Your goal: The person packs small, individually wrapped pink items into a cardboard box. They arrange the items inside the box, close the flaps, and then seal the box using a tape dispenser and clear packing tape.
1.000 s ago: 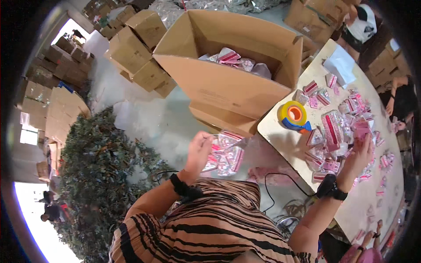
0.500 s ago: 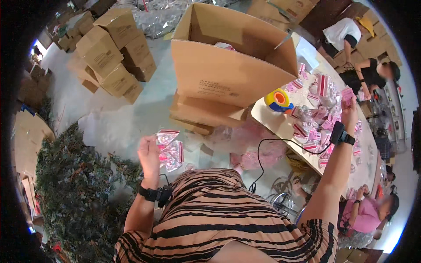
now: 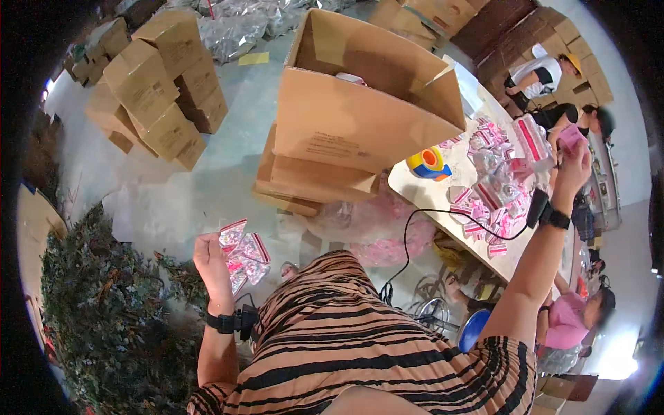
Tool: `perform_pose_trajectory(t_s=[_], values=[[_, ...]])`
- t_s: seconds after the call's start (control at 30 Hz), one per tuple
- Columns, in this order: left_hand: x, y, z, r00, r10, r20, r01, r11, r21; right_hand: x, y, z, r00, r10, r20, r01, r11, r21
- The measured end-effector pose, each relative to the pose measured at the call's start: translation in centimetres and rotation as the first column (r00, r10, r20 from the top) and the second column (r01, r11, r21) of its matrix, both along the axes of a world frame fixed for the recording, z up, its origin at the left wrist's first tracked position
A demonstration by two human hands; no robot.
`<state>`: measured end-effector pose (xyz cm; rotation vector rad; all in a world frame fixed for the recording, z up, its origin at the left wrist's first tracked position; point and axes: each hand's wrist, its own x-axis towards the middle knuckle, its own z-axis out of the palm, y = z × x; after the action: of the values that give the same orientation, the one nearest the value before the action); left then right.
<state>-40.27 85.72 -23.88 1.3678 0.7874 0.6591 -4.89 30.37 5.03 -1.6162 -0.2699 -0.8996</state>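
Several pink packets [image 3: 242, 254] fanned upright in clenched left hand [image 3: 211, 259], right hand [image 3: 573, 166] pinching one pink packet [image 3: 571, 137]

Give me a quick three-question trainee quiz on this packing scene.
1. True or false: the left hand holds a fan of pink packets.
2. What does the right hand hold? A) tape roll B) pink packet C) scissors
3. What stands on the table nearest the open box?

Key: 1 true; 2 B, the pink packet; 3 the tape roll.
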Motion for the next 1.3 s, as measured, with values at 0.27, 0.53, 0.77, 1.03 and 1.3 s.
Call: perform_pose_trajectory(t_s=[0.27, 0.53, 0.77, 1.03, 1.3], values=[[1.6, 0.0, 1.7, 0.996, 0.081, 0.049, -0.078, 0.995, -0.054, -8.3, 10.9, 1.1, 0.884, -0.217, 0.414, 0.338, 0.909, -0.245], [3.8, 2.9, 2.8, 0.991, 0.137, 0.001, -0.137, 0.99, 0.01, -11.9, 22.0, -2.6, 0.796, 0.227, 0.561, 0.054, 0.896, -0.44], [7.1, 8.5, -1.6, 0.998, 0.056, 0.04, -0.055, 0.998, -0.022, -13.1, 30.4, -6.0, 0.761, 0.513, 0.398, -0.074, 0.678, -0.732], [8.7, 17.3, -2.4, 0.996, -0.063, -0.057, 0.068, 0.994, 0.08, -15.5, 39.9, -7.5, 0.868, 0.248, 0.43, 0.179, 0.651, -0.738], [10.2, 24.5, -3.6, 0.984, -0.111, -0.137, 0.136, 0.973, 0.185, -16.2, 47.2, -6.8, 0.941, 0.207, 0.267, 0.125, 0.521, -0.844]])
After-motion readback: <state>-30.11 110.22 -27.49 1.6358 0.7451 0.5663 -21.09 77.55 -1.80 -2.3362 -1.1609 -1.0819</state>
